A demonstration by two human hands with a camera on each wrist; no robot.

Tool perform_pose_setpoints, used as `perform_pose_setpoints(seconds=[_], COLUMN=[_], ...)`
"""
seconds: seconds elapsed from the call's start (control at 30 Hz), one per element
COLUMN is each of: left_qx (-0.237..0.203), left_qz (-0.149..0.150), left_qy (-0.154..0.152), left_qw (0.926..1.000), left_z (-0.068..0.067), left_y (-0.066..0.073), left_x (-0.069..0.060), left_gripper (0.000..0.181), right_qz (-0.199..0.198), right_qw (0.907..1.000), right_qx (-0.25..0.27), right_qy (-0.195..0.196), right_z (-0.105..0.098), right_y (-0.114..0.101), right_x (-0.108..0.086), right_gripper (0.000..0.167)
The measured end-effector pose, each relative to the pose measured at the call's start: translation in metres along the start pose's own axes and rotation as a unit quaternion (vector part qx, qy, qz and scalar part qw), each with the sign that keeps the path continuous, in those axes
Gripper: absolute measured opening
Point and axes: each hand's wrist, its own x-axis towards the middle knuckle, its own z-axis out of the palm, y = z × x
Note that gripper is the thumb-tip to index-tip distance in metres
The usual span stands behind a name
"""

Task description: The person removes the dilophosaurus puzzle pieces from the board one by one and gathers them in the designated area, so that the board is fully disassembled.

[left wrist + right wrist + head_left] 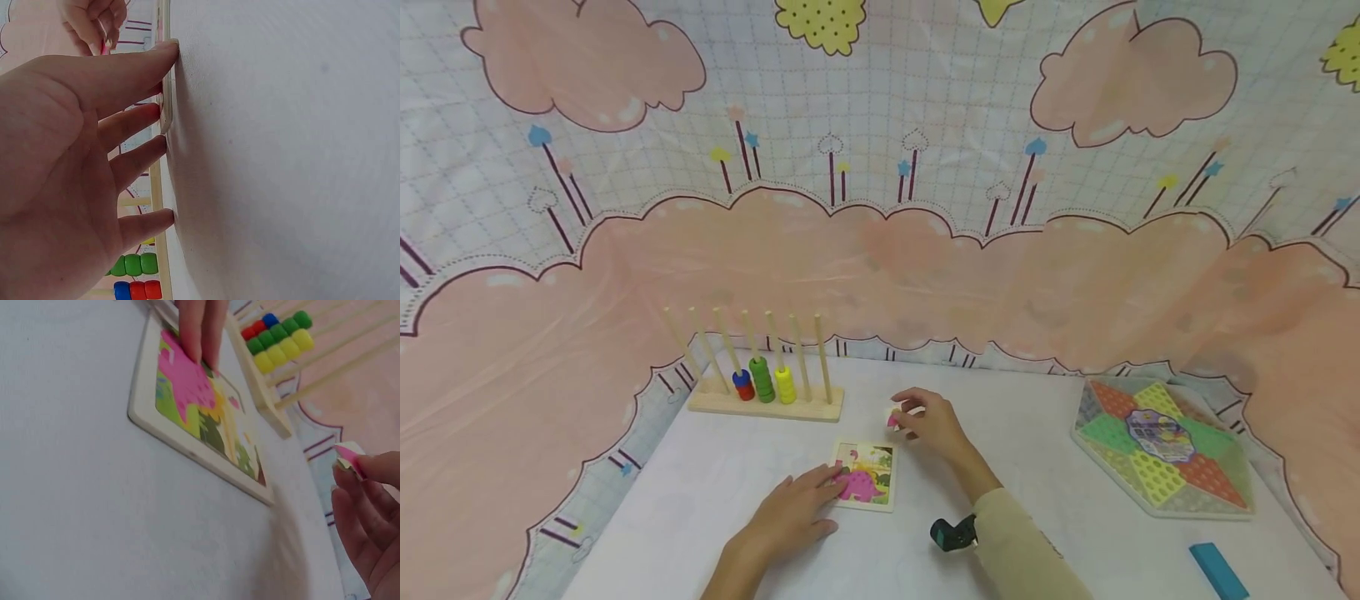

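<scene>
A small wooden dinosaur jigsaw puzzle (892,492) lies flat on the white table, its pale frame (181,445) around a pink dinosaur picture. My left hand (793,508) rests at its left side, fingers spread and fairly straight, with fingertips on the picture. Just beyond the puzzle's upper right corner, my right hand (936,425) is raised off the table. Its thumb and fingers pinch a small pink and white puzzle piece (351,457). In the right wrist view, a pale patch with a pink mark shows in the picture near the left fingertips.
Behind the puzzle on the left stands a wooden peg rack (767,406) with blue, red, green and yellow beads. A hexagonal box with coloured patterned pieces (1161,442) lies at the right. Nearer me is a blue block (1219,571). A dark device (953,534) sits at the right wrist.
</scene>
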Motion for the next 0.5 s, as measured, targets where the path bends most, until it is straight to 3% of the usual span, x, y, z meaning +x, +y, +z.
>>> perform_pose_setpoints(seconds=[0.17, 0.5], left_qx=[-0.002, -0.001], left_qz=[-0.002, 0.0], left_qy=[0.0, 0.003], left_qw=[1.0, 1.0], left_z=[0.0, 0.002], left_y=[-0.001, -0.002], left_x=[0.001, 0.0], left_gripper=[0.058, 0.06], right_qz=[0.018, 0.059], right_qw=[0.9996, 0.9962], right_qx=[-0.009, -0.033], right_qy=[0.019, 0.055], right_z=[-0.013, -0.033], right_y=[0.004, 0.017], right_x=[0.001, -0.002], right_gripper=[0.014, 0.018])
